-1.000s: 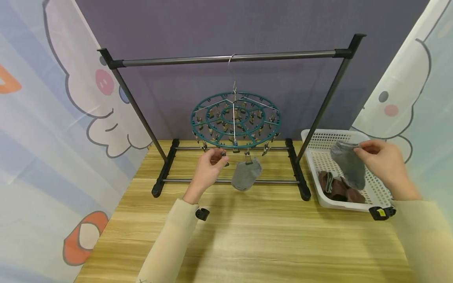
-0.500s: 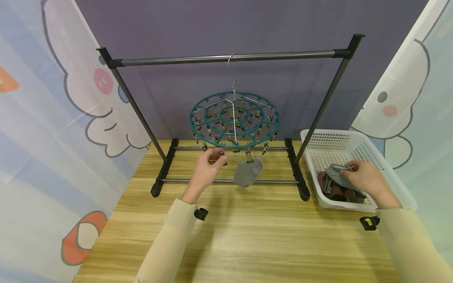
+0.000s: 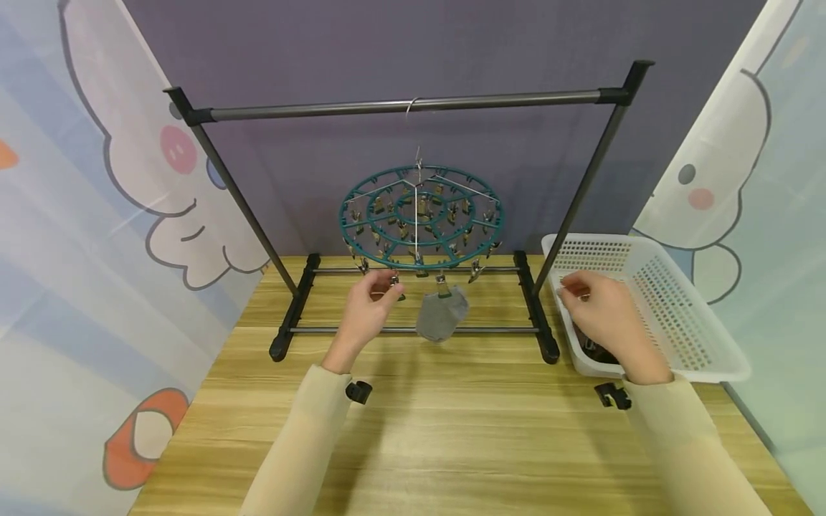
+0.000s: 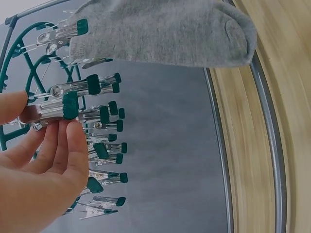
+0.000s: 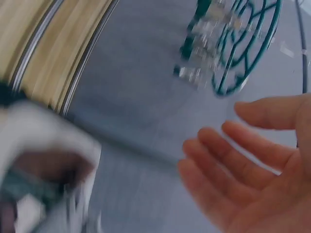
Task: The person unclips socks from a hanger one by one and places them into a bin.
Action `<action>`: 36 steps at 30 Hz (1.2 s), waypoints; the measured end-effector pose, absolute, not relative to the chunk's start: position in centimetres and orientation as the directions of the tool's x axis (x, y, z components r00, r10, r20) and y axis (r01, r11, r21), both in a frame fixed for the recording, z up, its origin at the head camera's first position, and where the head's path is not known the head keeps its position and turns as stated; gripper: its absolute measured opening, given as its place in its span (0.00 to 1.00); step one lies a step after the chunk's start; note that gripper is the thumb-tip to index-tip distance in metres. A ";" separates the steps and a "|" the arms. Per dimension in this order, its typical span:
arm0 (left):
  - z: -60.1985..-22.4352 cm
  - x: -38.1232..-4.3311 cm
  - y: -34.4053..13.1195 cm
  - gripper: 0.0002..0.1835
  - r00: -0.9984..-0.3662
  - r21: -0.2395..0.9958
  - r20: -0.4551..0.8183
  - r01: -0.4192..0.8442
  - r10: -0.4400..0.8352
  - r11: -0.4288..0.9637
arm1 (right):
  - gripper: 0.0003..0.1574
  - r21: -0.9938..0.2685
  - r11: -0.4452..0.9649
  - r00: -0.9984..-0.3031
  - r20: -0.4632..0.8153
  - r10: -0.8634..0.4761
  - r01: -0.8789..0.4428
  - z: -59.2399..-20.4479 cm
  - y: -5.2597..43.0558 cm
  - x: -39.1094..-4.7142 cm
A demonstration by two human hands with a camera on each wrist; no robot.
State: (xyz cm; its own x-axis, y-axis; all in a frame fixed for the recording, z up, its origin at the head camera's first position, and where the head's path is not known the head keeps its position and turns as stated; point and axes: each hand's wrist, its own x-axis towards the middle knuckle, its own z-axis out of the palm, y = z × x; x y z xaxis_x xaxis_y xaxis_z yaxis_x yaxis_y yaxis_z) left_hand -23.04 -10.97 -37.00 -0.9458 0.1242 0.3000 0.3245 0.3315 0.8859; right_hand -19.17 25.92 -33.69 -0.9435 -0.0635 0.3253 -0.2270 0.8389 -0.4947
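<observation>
My left hand (image 3: 366,315) pinches a metal clip (image 4: 51,109) with green tips between thumb and fingers, at the front left of the round green clip hanger (image 3: 381,259). A grey sock (image 3: 439,319) hangs from a neighbouring clip (image 3: 443,287), just right of that hand; its toe shows in the left wrist view. My right hand (image 3: 603,315) hovers over the left side of the white basket (image 3: 671,279). Its fingers are relaxed and bent slightly, with nothing between them in the right wrist view. Dark items in the basket (image 3: 596,351) are mostly hidden by that hand.
A dark metal rack (image 3: 310,111) stands on the wooden table (image 3: 452,437), and the hanger hooks over its top bar. Several unloaded clips (image 4: 104,150) dangle from the hanger. Behind is a grey backdrop (image 3: 310,50), with patterned curtains (image 3: 71,287) at both sides.
My right hand lowered a grey sock into the basket, let it go, and moved left without it. My left hand still pinches its clip. The view has shifted slightly right.
</observation>
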 end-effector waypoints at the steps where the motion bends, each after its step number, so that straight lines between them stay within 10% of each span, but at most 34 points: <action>1: -37.0 -23.0 -11.0 0.21 -0.946 0.886 0.301 0.325 0.124 0.331 | 0.17 -0.522 0.814 -0.942 0.326 -0.083 -0.253 -33.9 25.1 -19.2; 16: -37.1 -22.9 -11.0 0.20 -0.951 0.895 0.299 0.308 0.079 0.323 | 0.30 -0.779 0.530 -0.941 0.256 -0.219 -0.336 -37.8 13.9 -19.8; 31: -37.4 -21.3 -10.8 0.13 -0.827 0.817 0.545 0.487 -0.136 0.310 | 0.13 -0.777 0.516 -0.931 0.334 -0.148 -0.361 -39.0 10.8 -21.7; 36: -37.4 -20.8 -9.6 0.10 -0.861 0.794 0.508 0.465 -0.008 0.391 | 0.12 -0.784 0.507 -0.932 0.335 -0.141 -0.359 -38.9 10.7 -21.9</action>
State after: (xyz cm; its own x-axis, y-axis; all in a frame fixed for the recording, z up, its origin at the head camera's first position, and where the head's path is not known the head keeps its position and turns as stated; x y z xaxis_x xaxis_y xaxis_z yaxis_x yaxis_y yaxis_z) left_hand -20.82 -9.59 -37.41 -0.8614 -0.0076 0.5078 0.4648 0.3915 0.7942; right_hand -21.92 10.66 -38.86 -0.9316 -0.1408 0.3351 -0.3585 0.5072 -0.7837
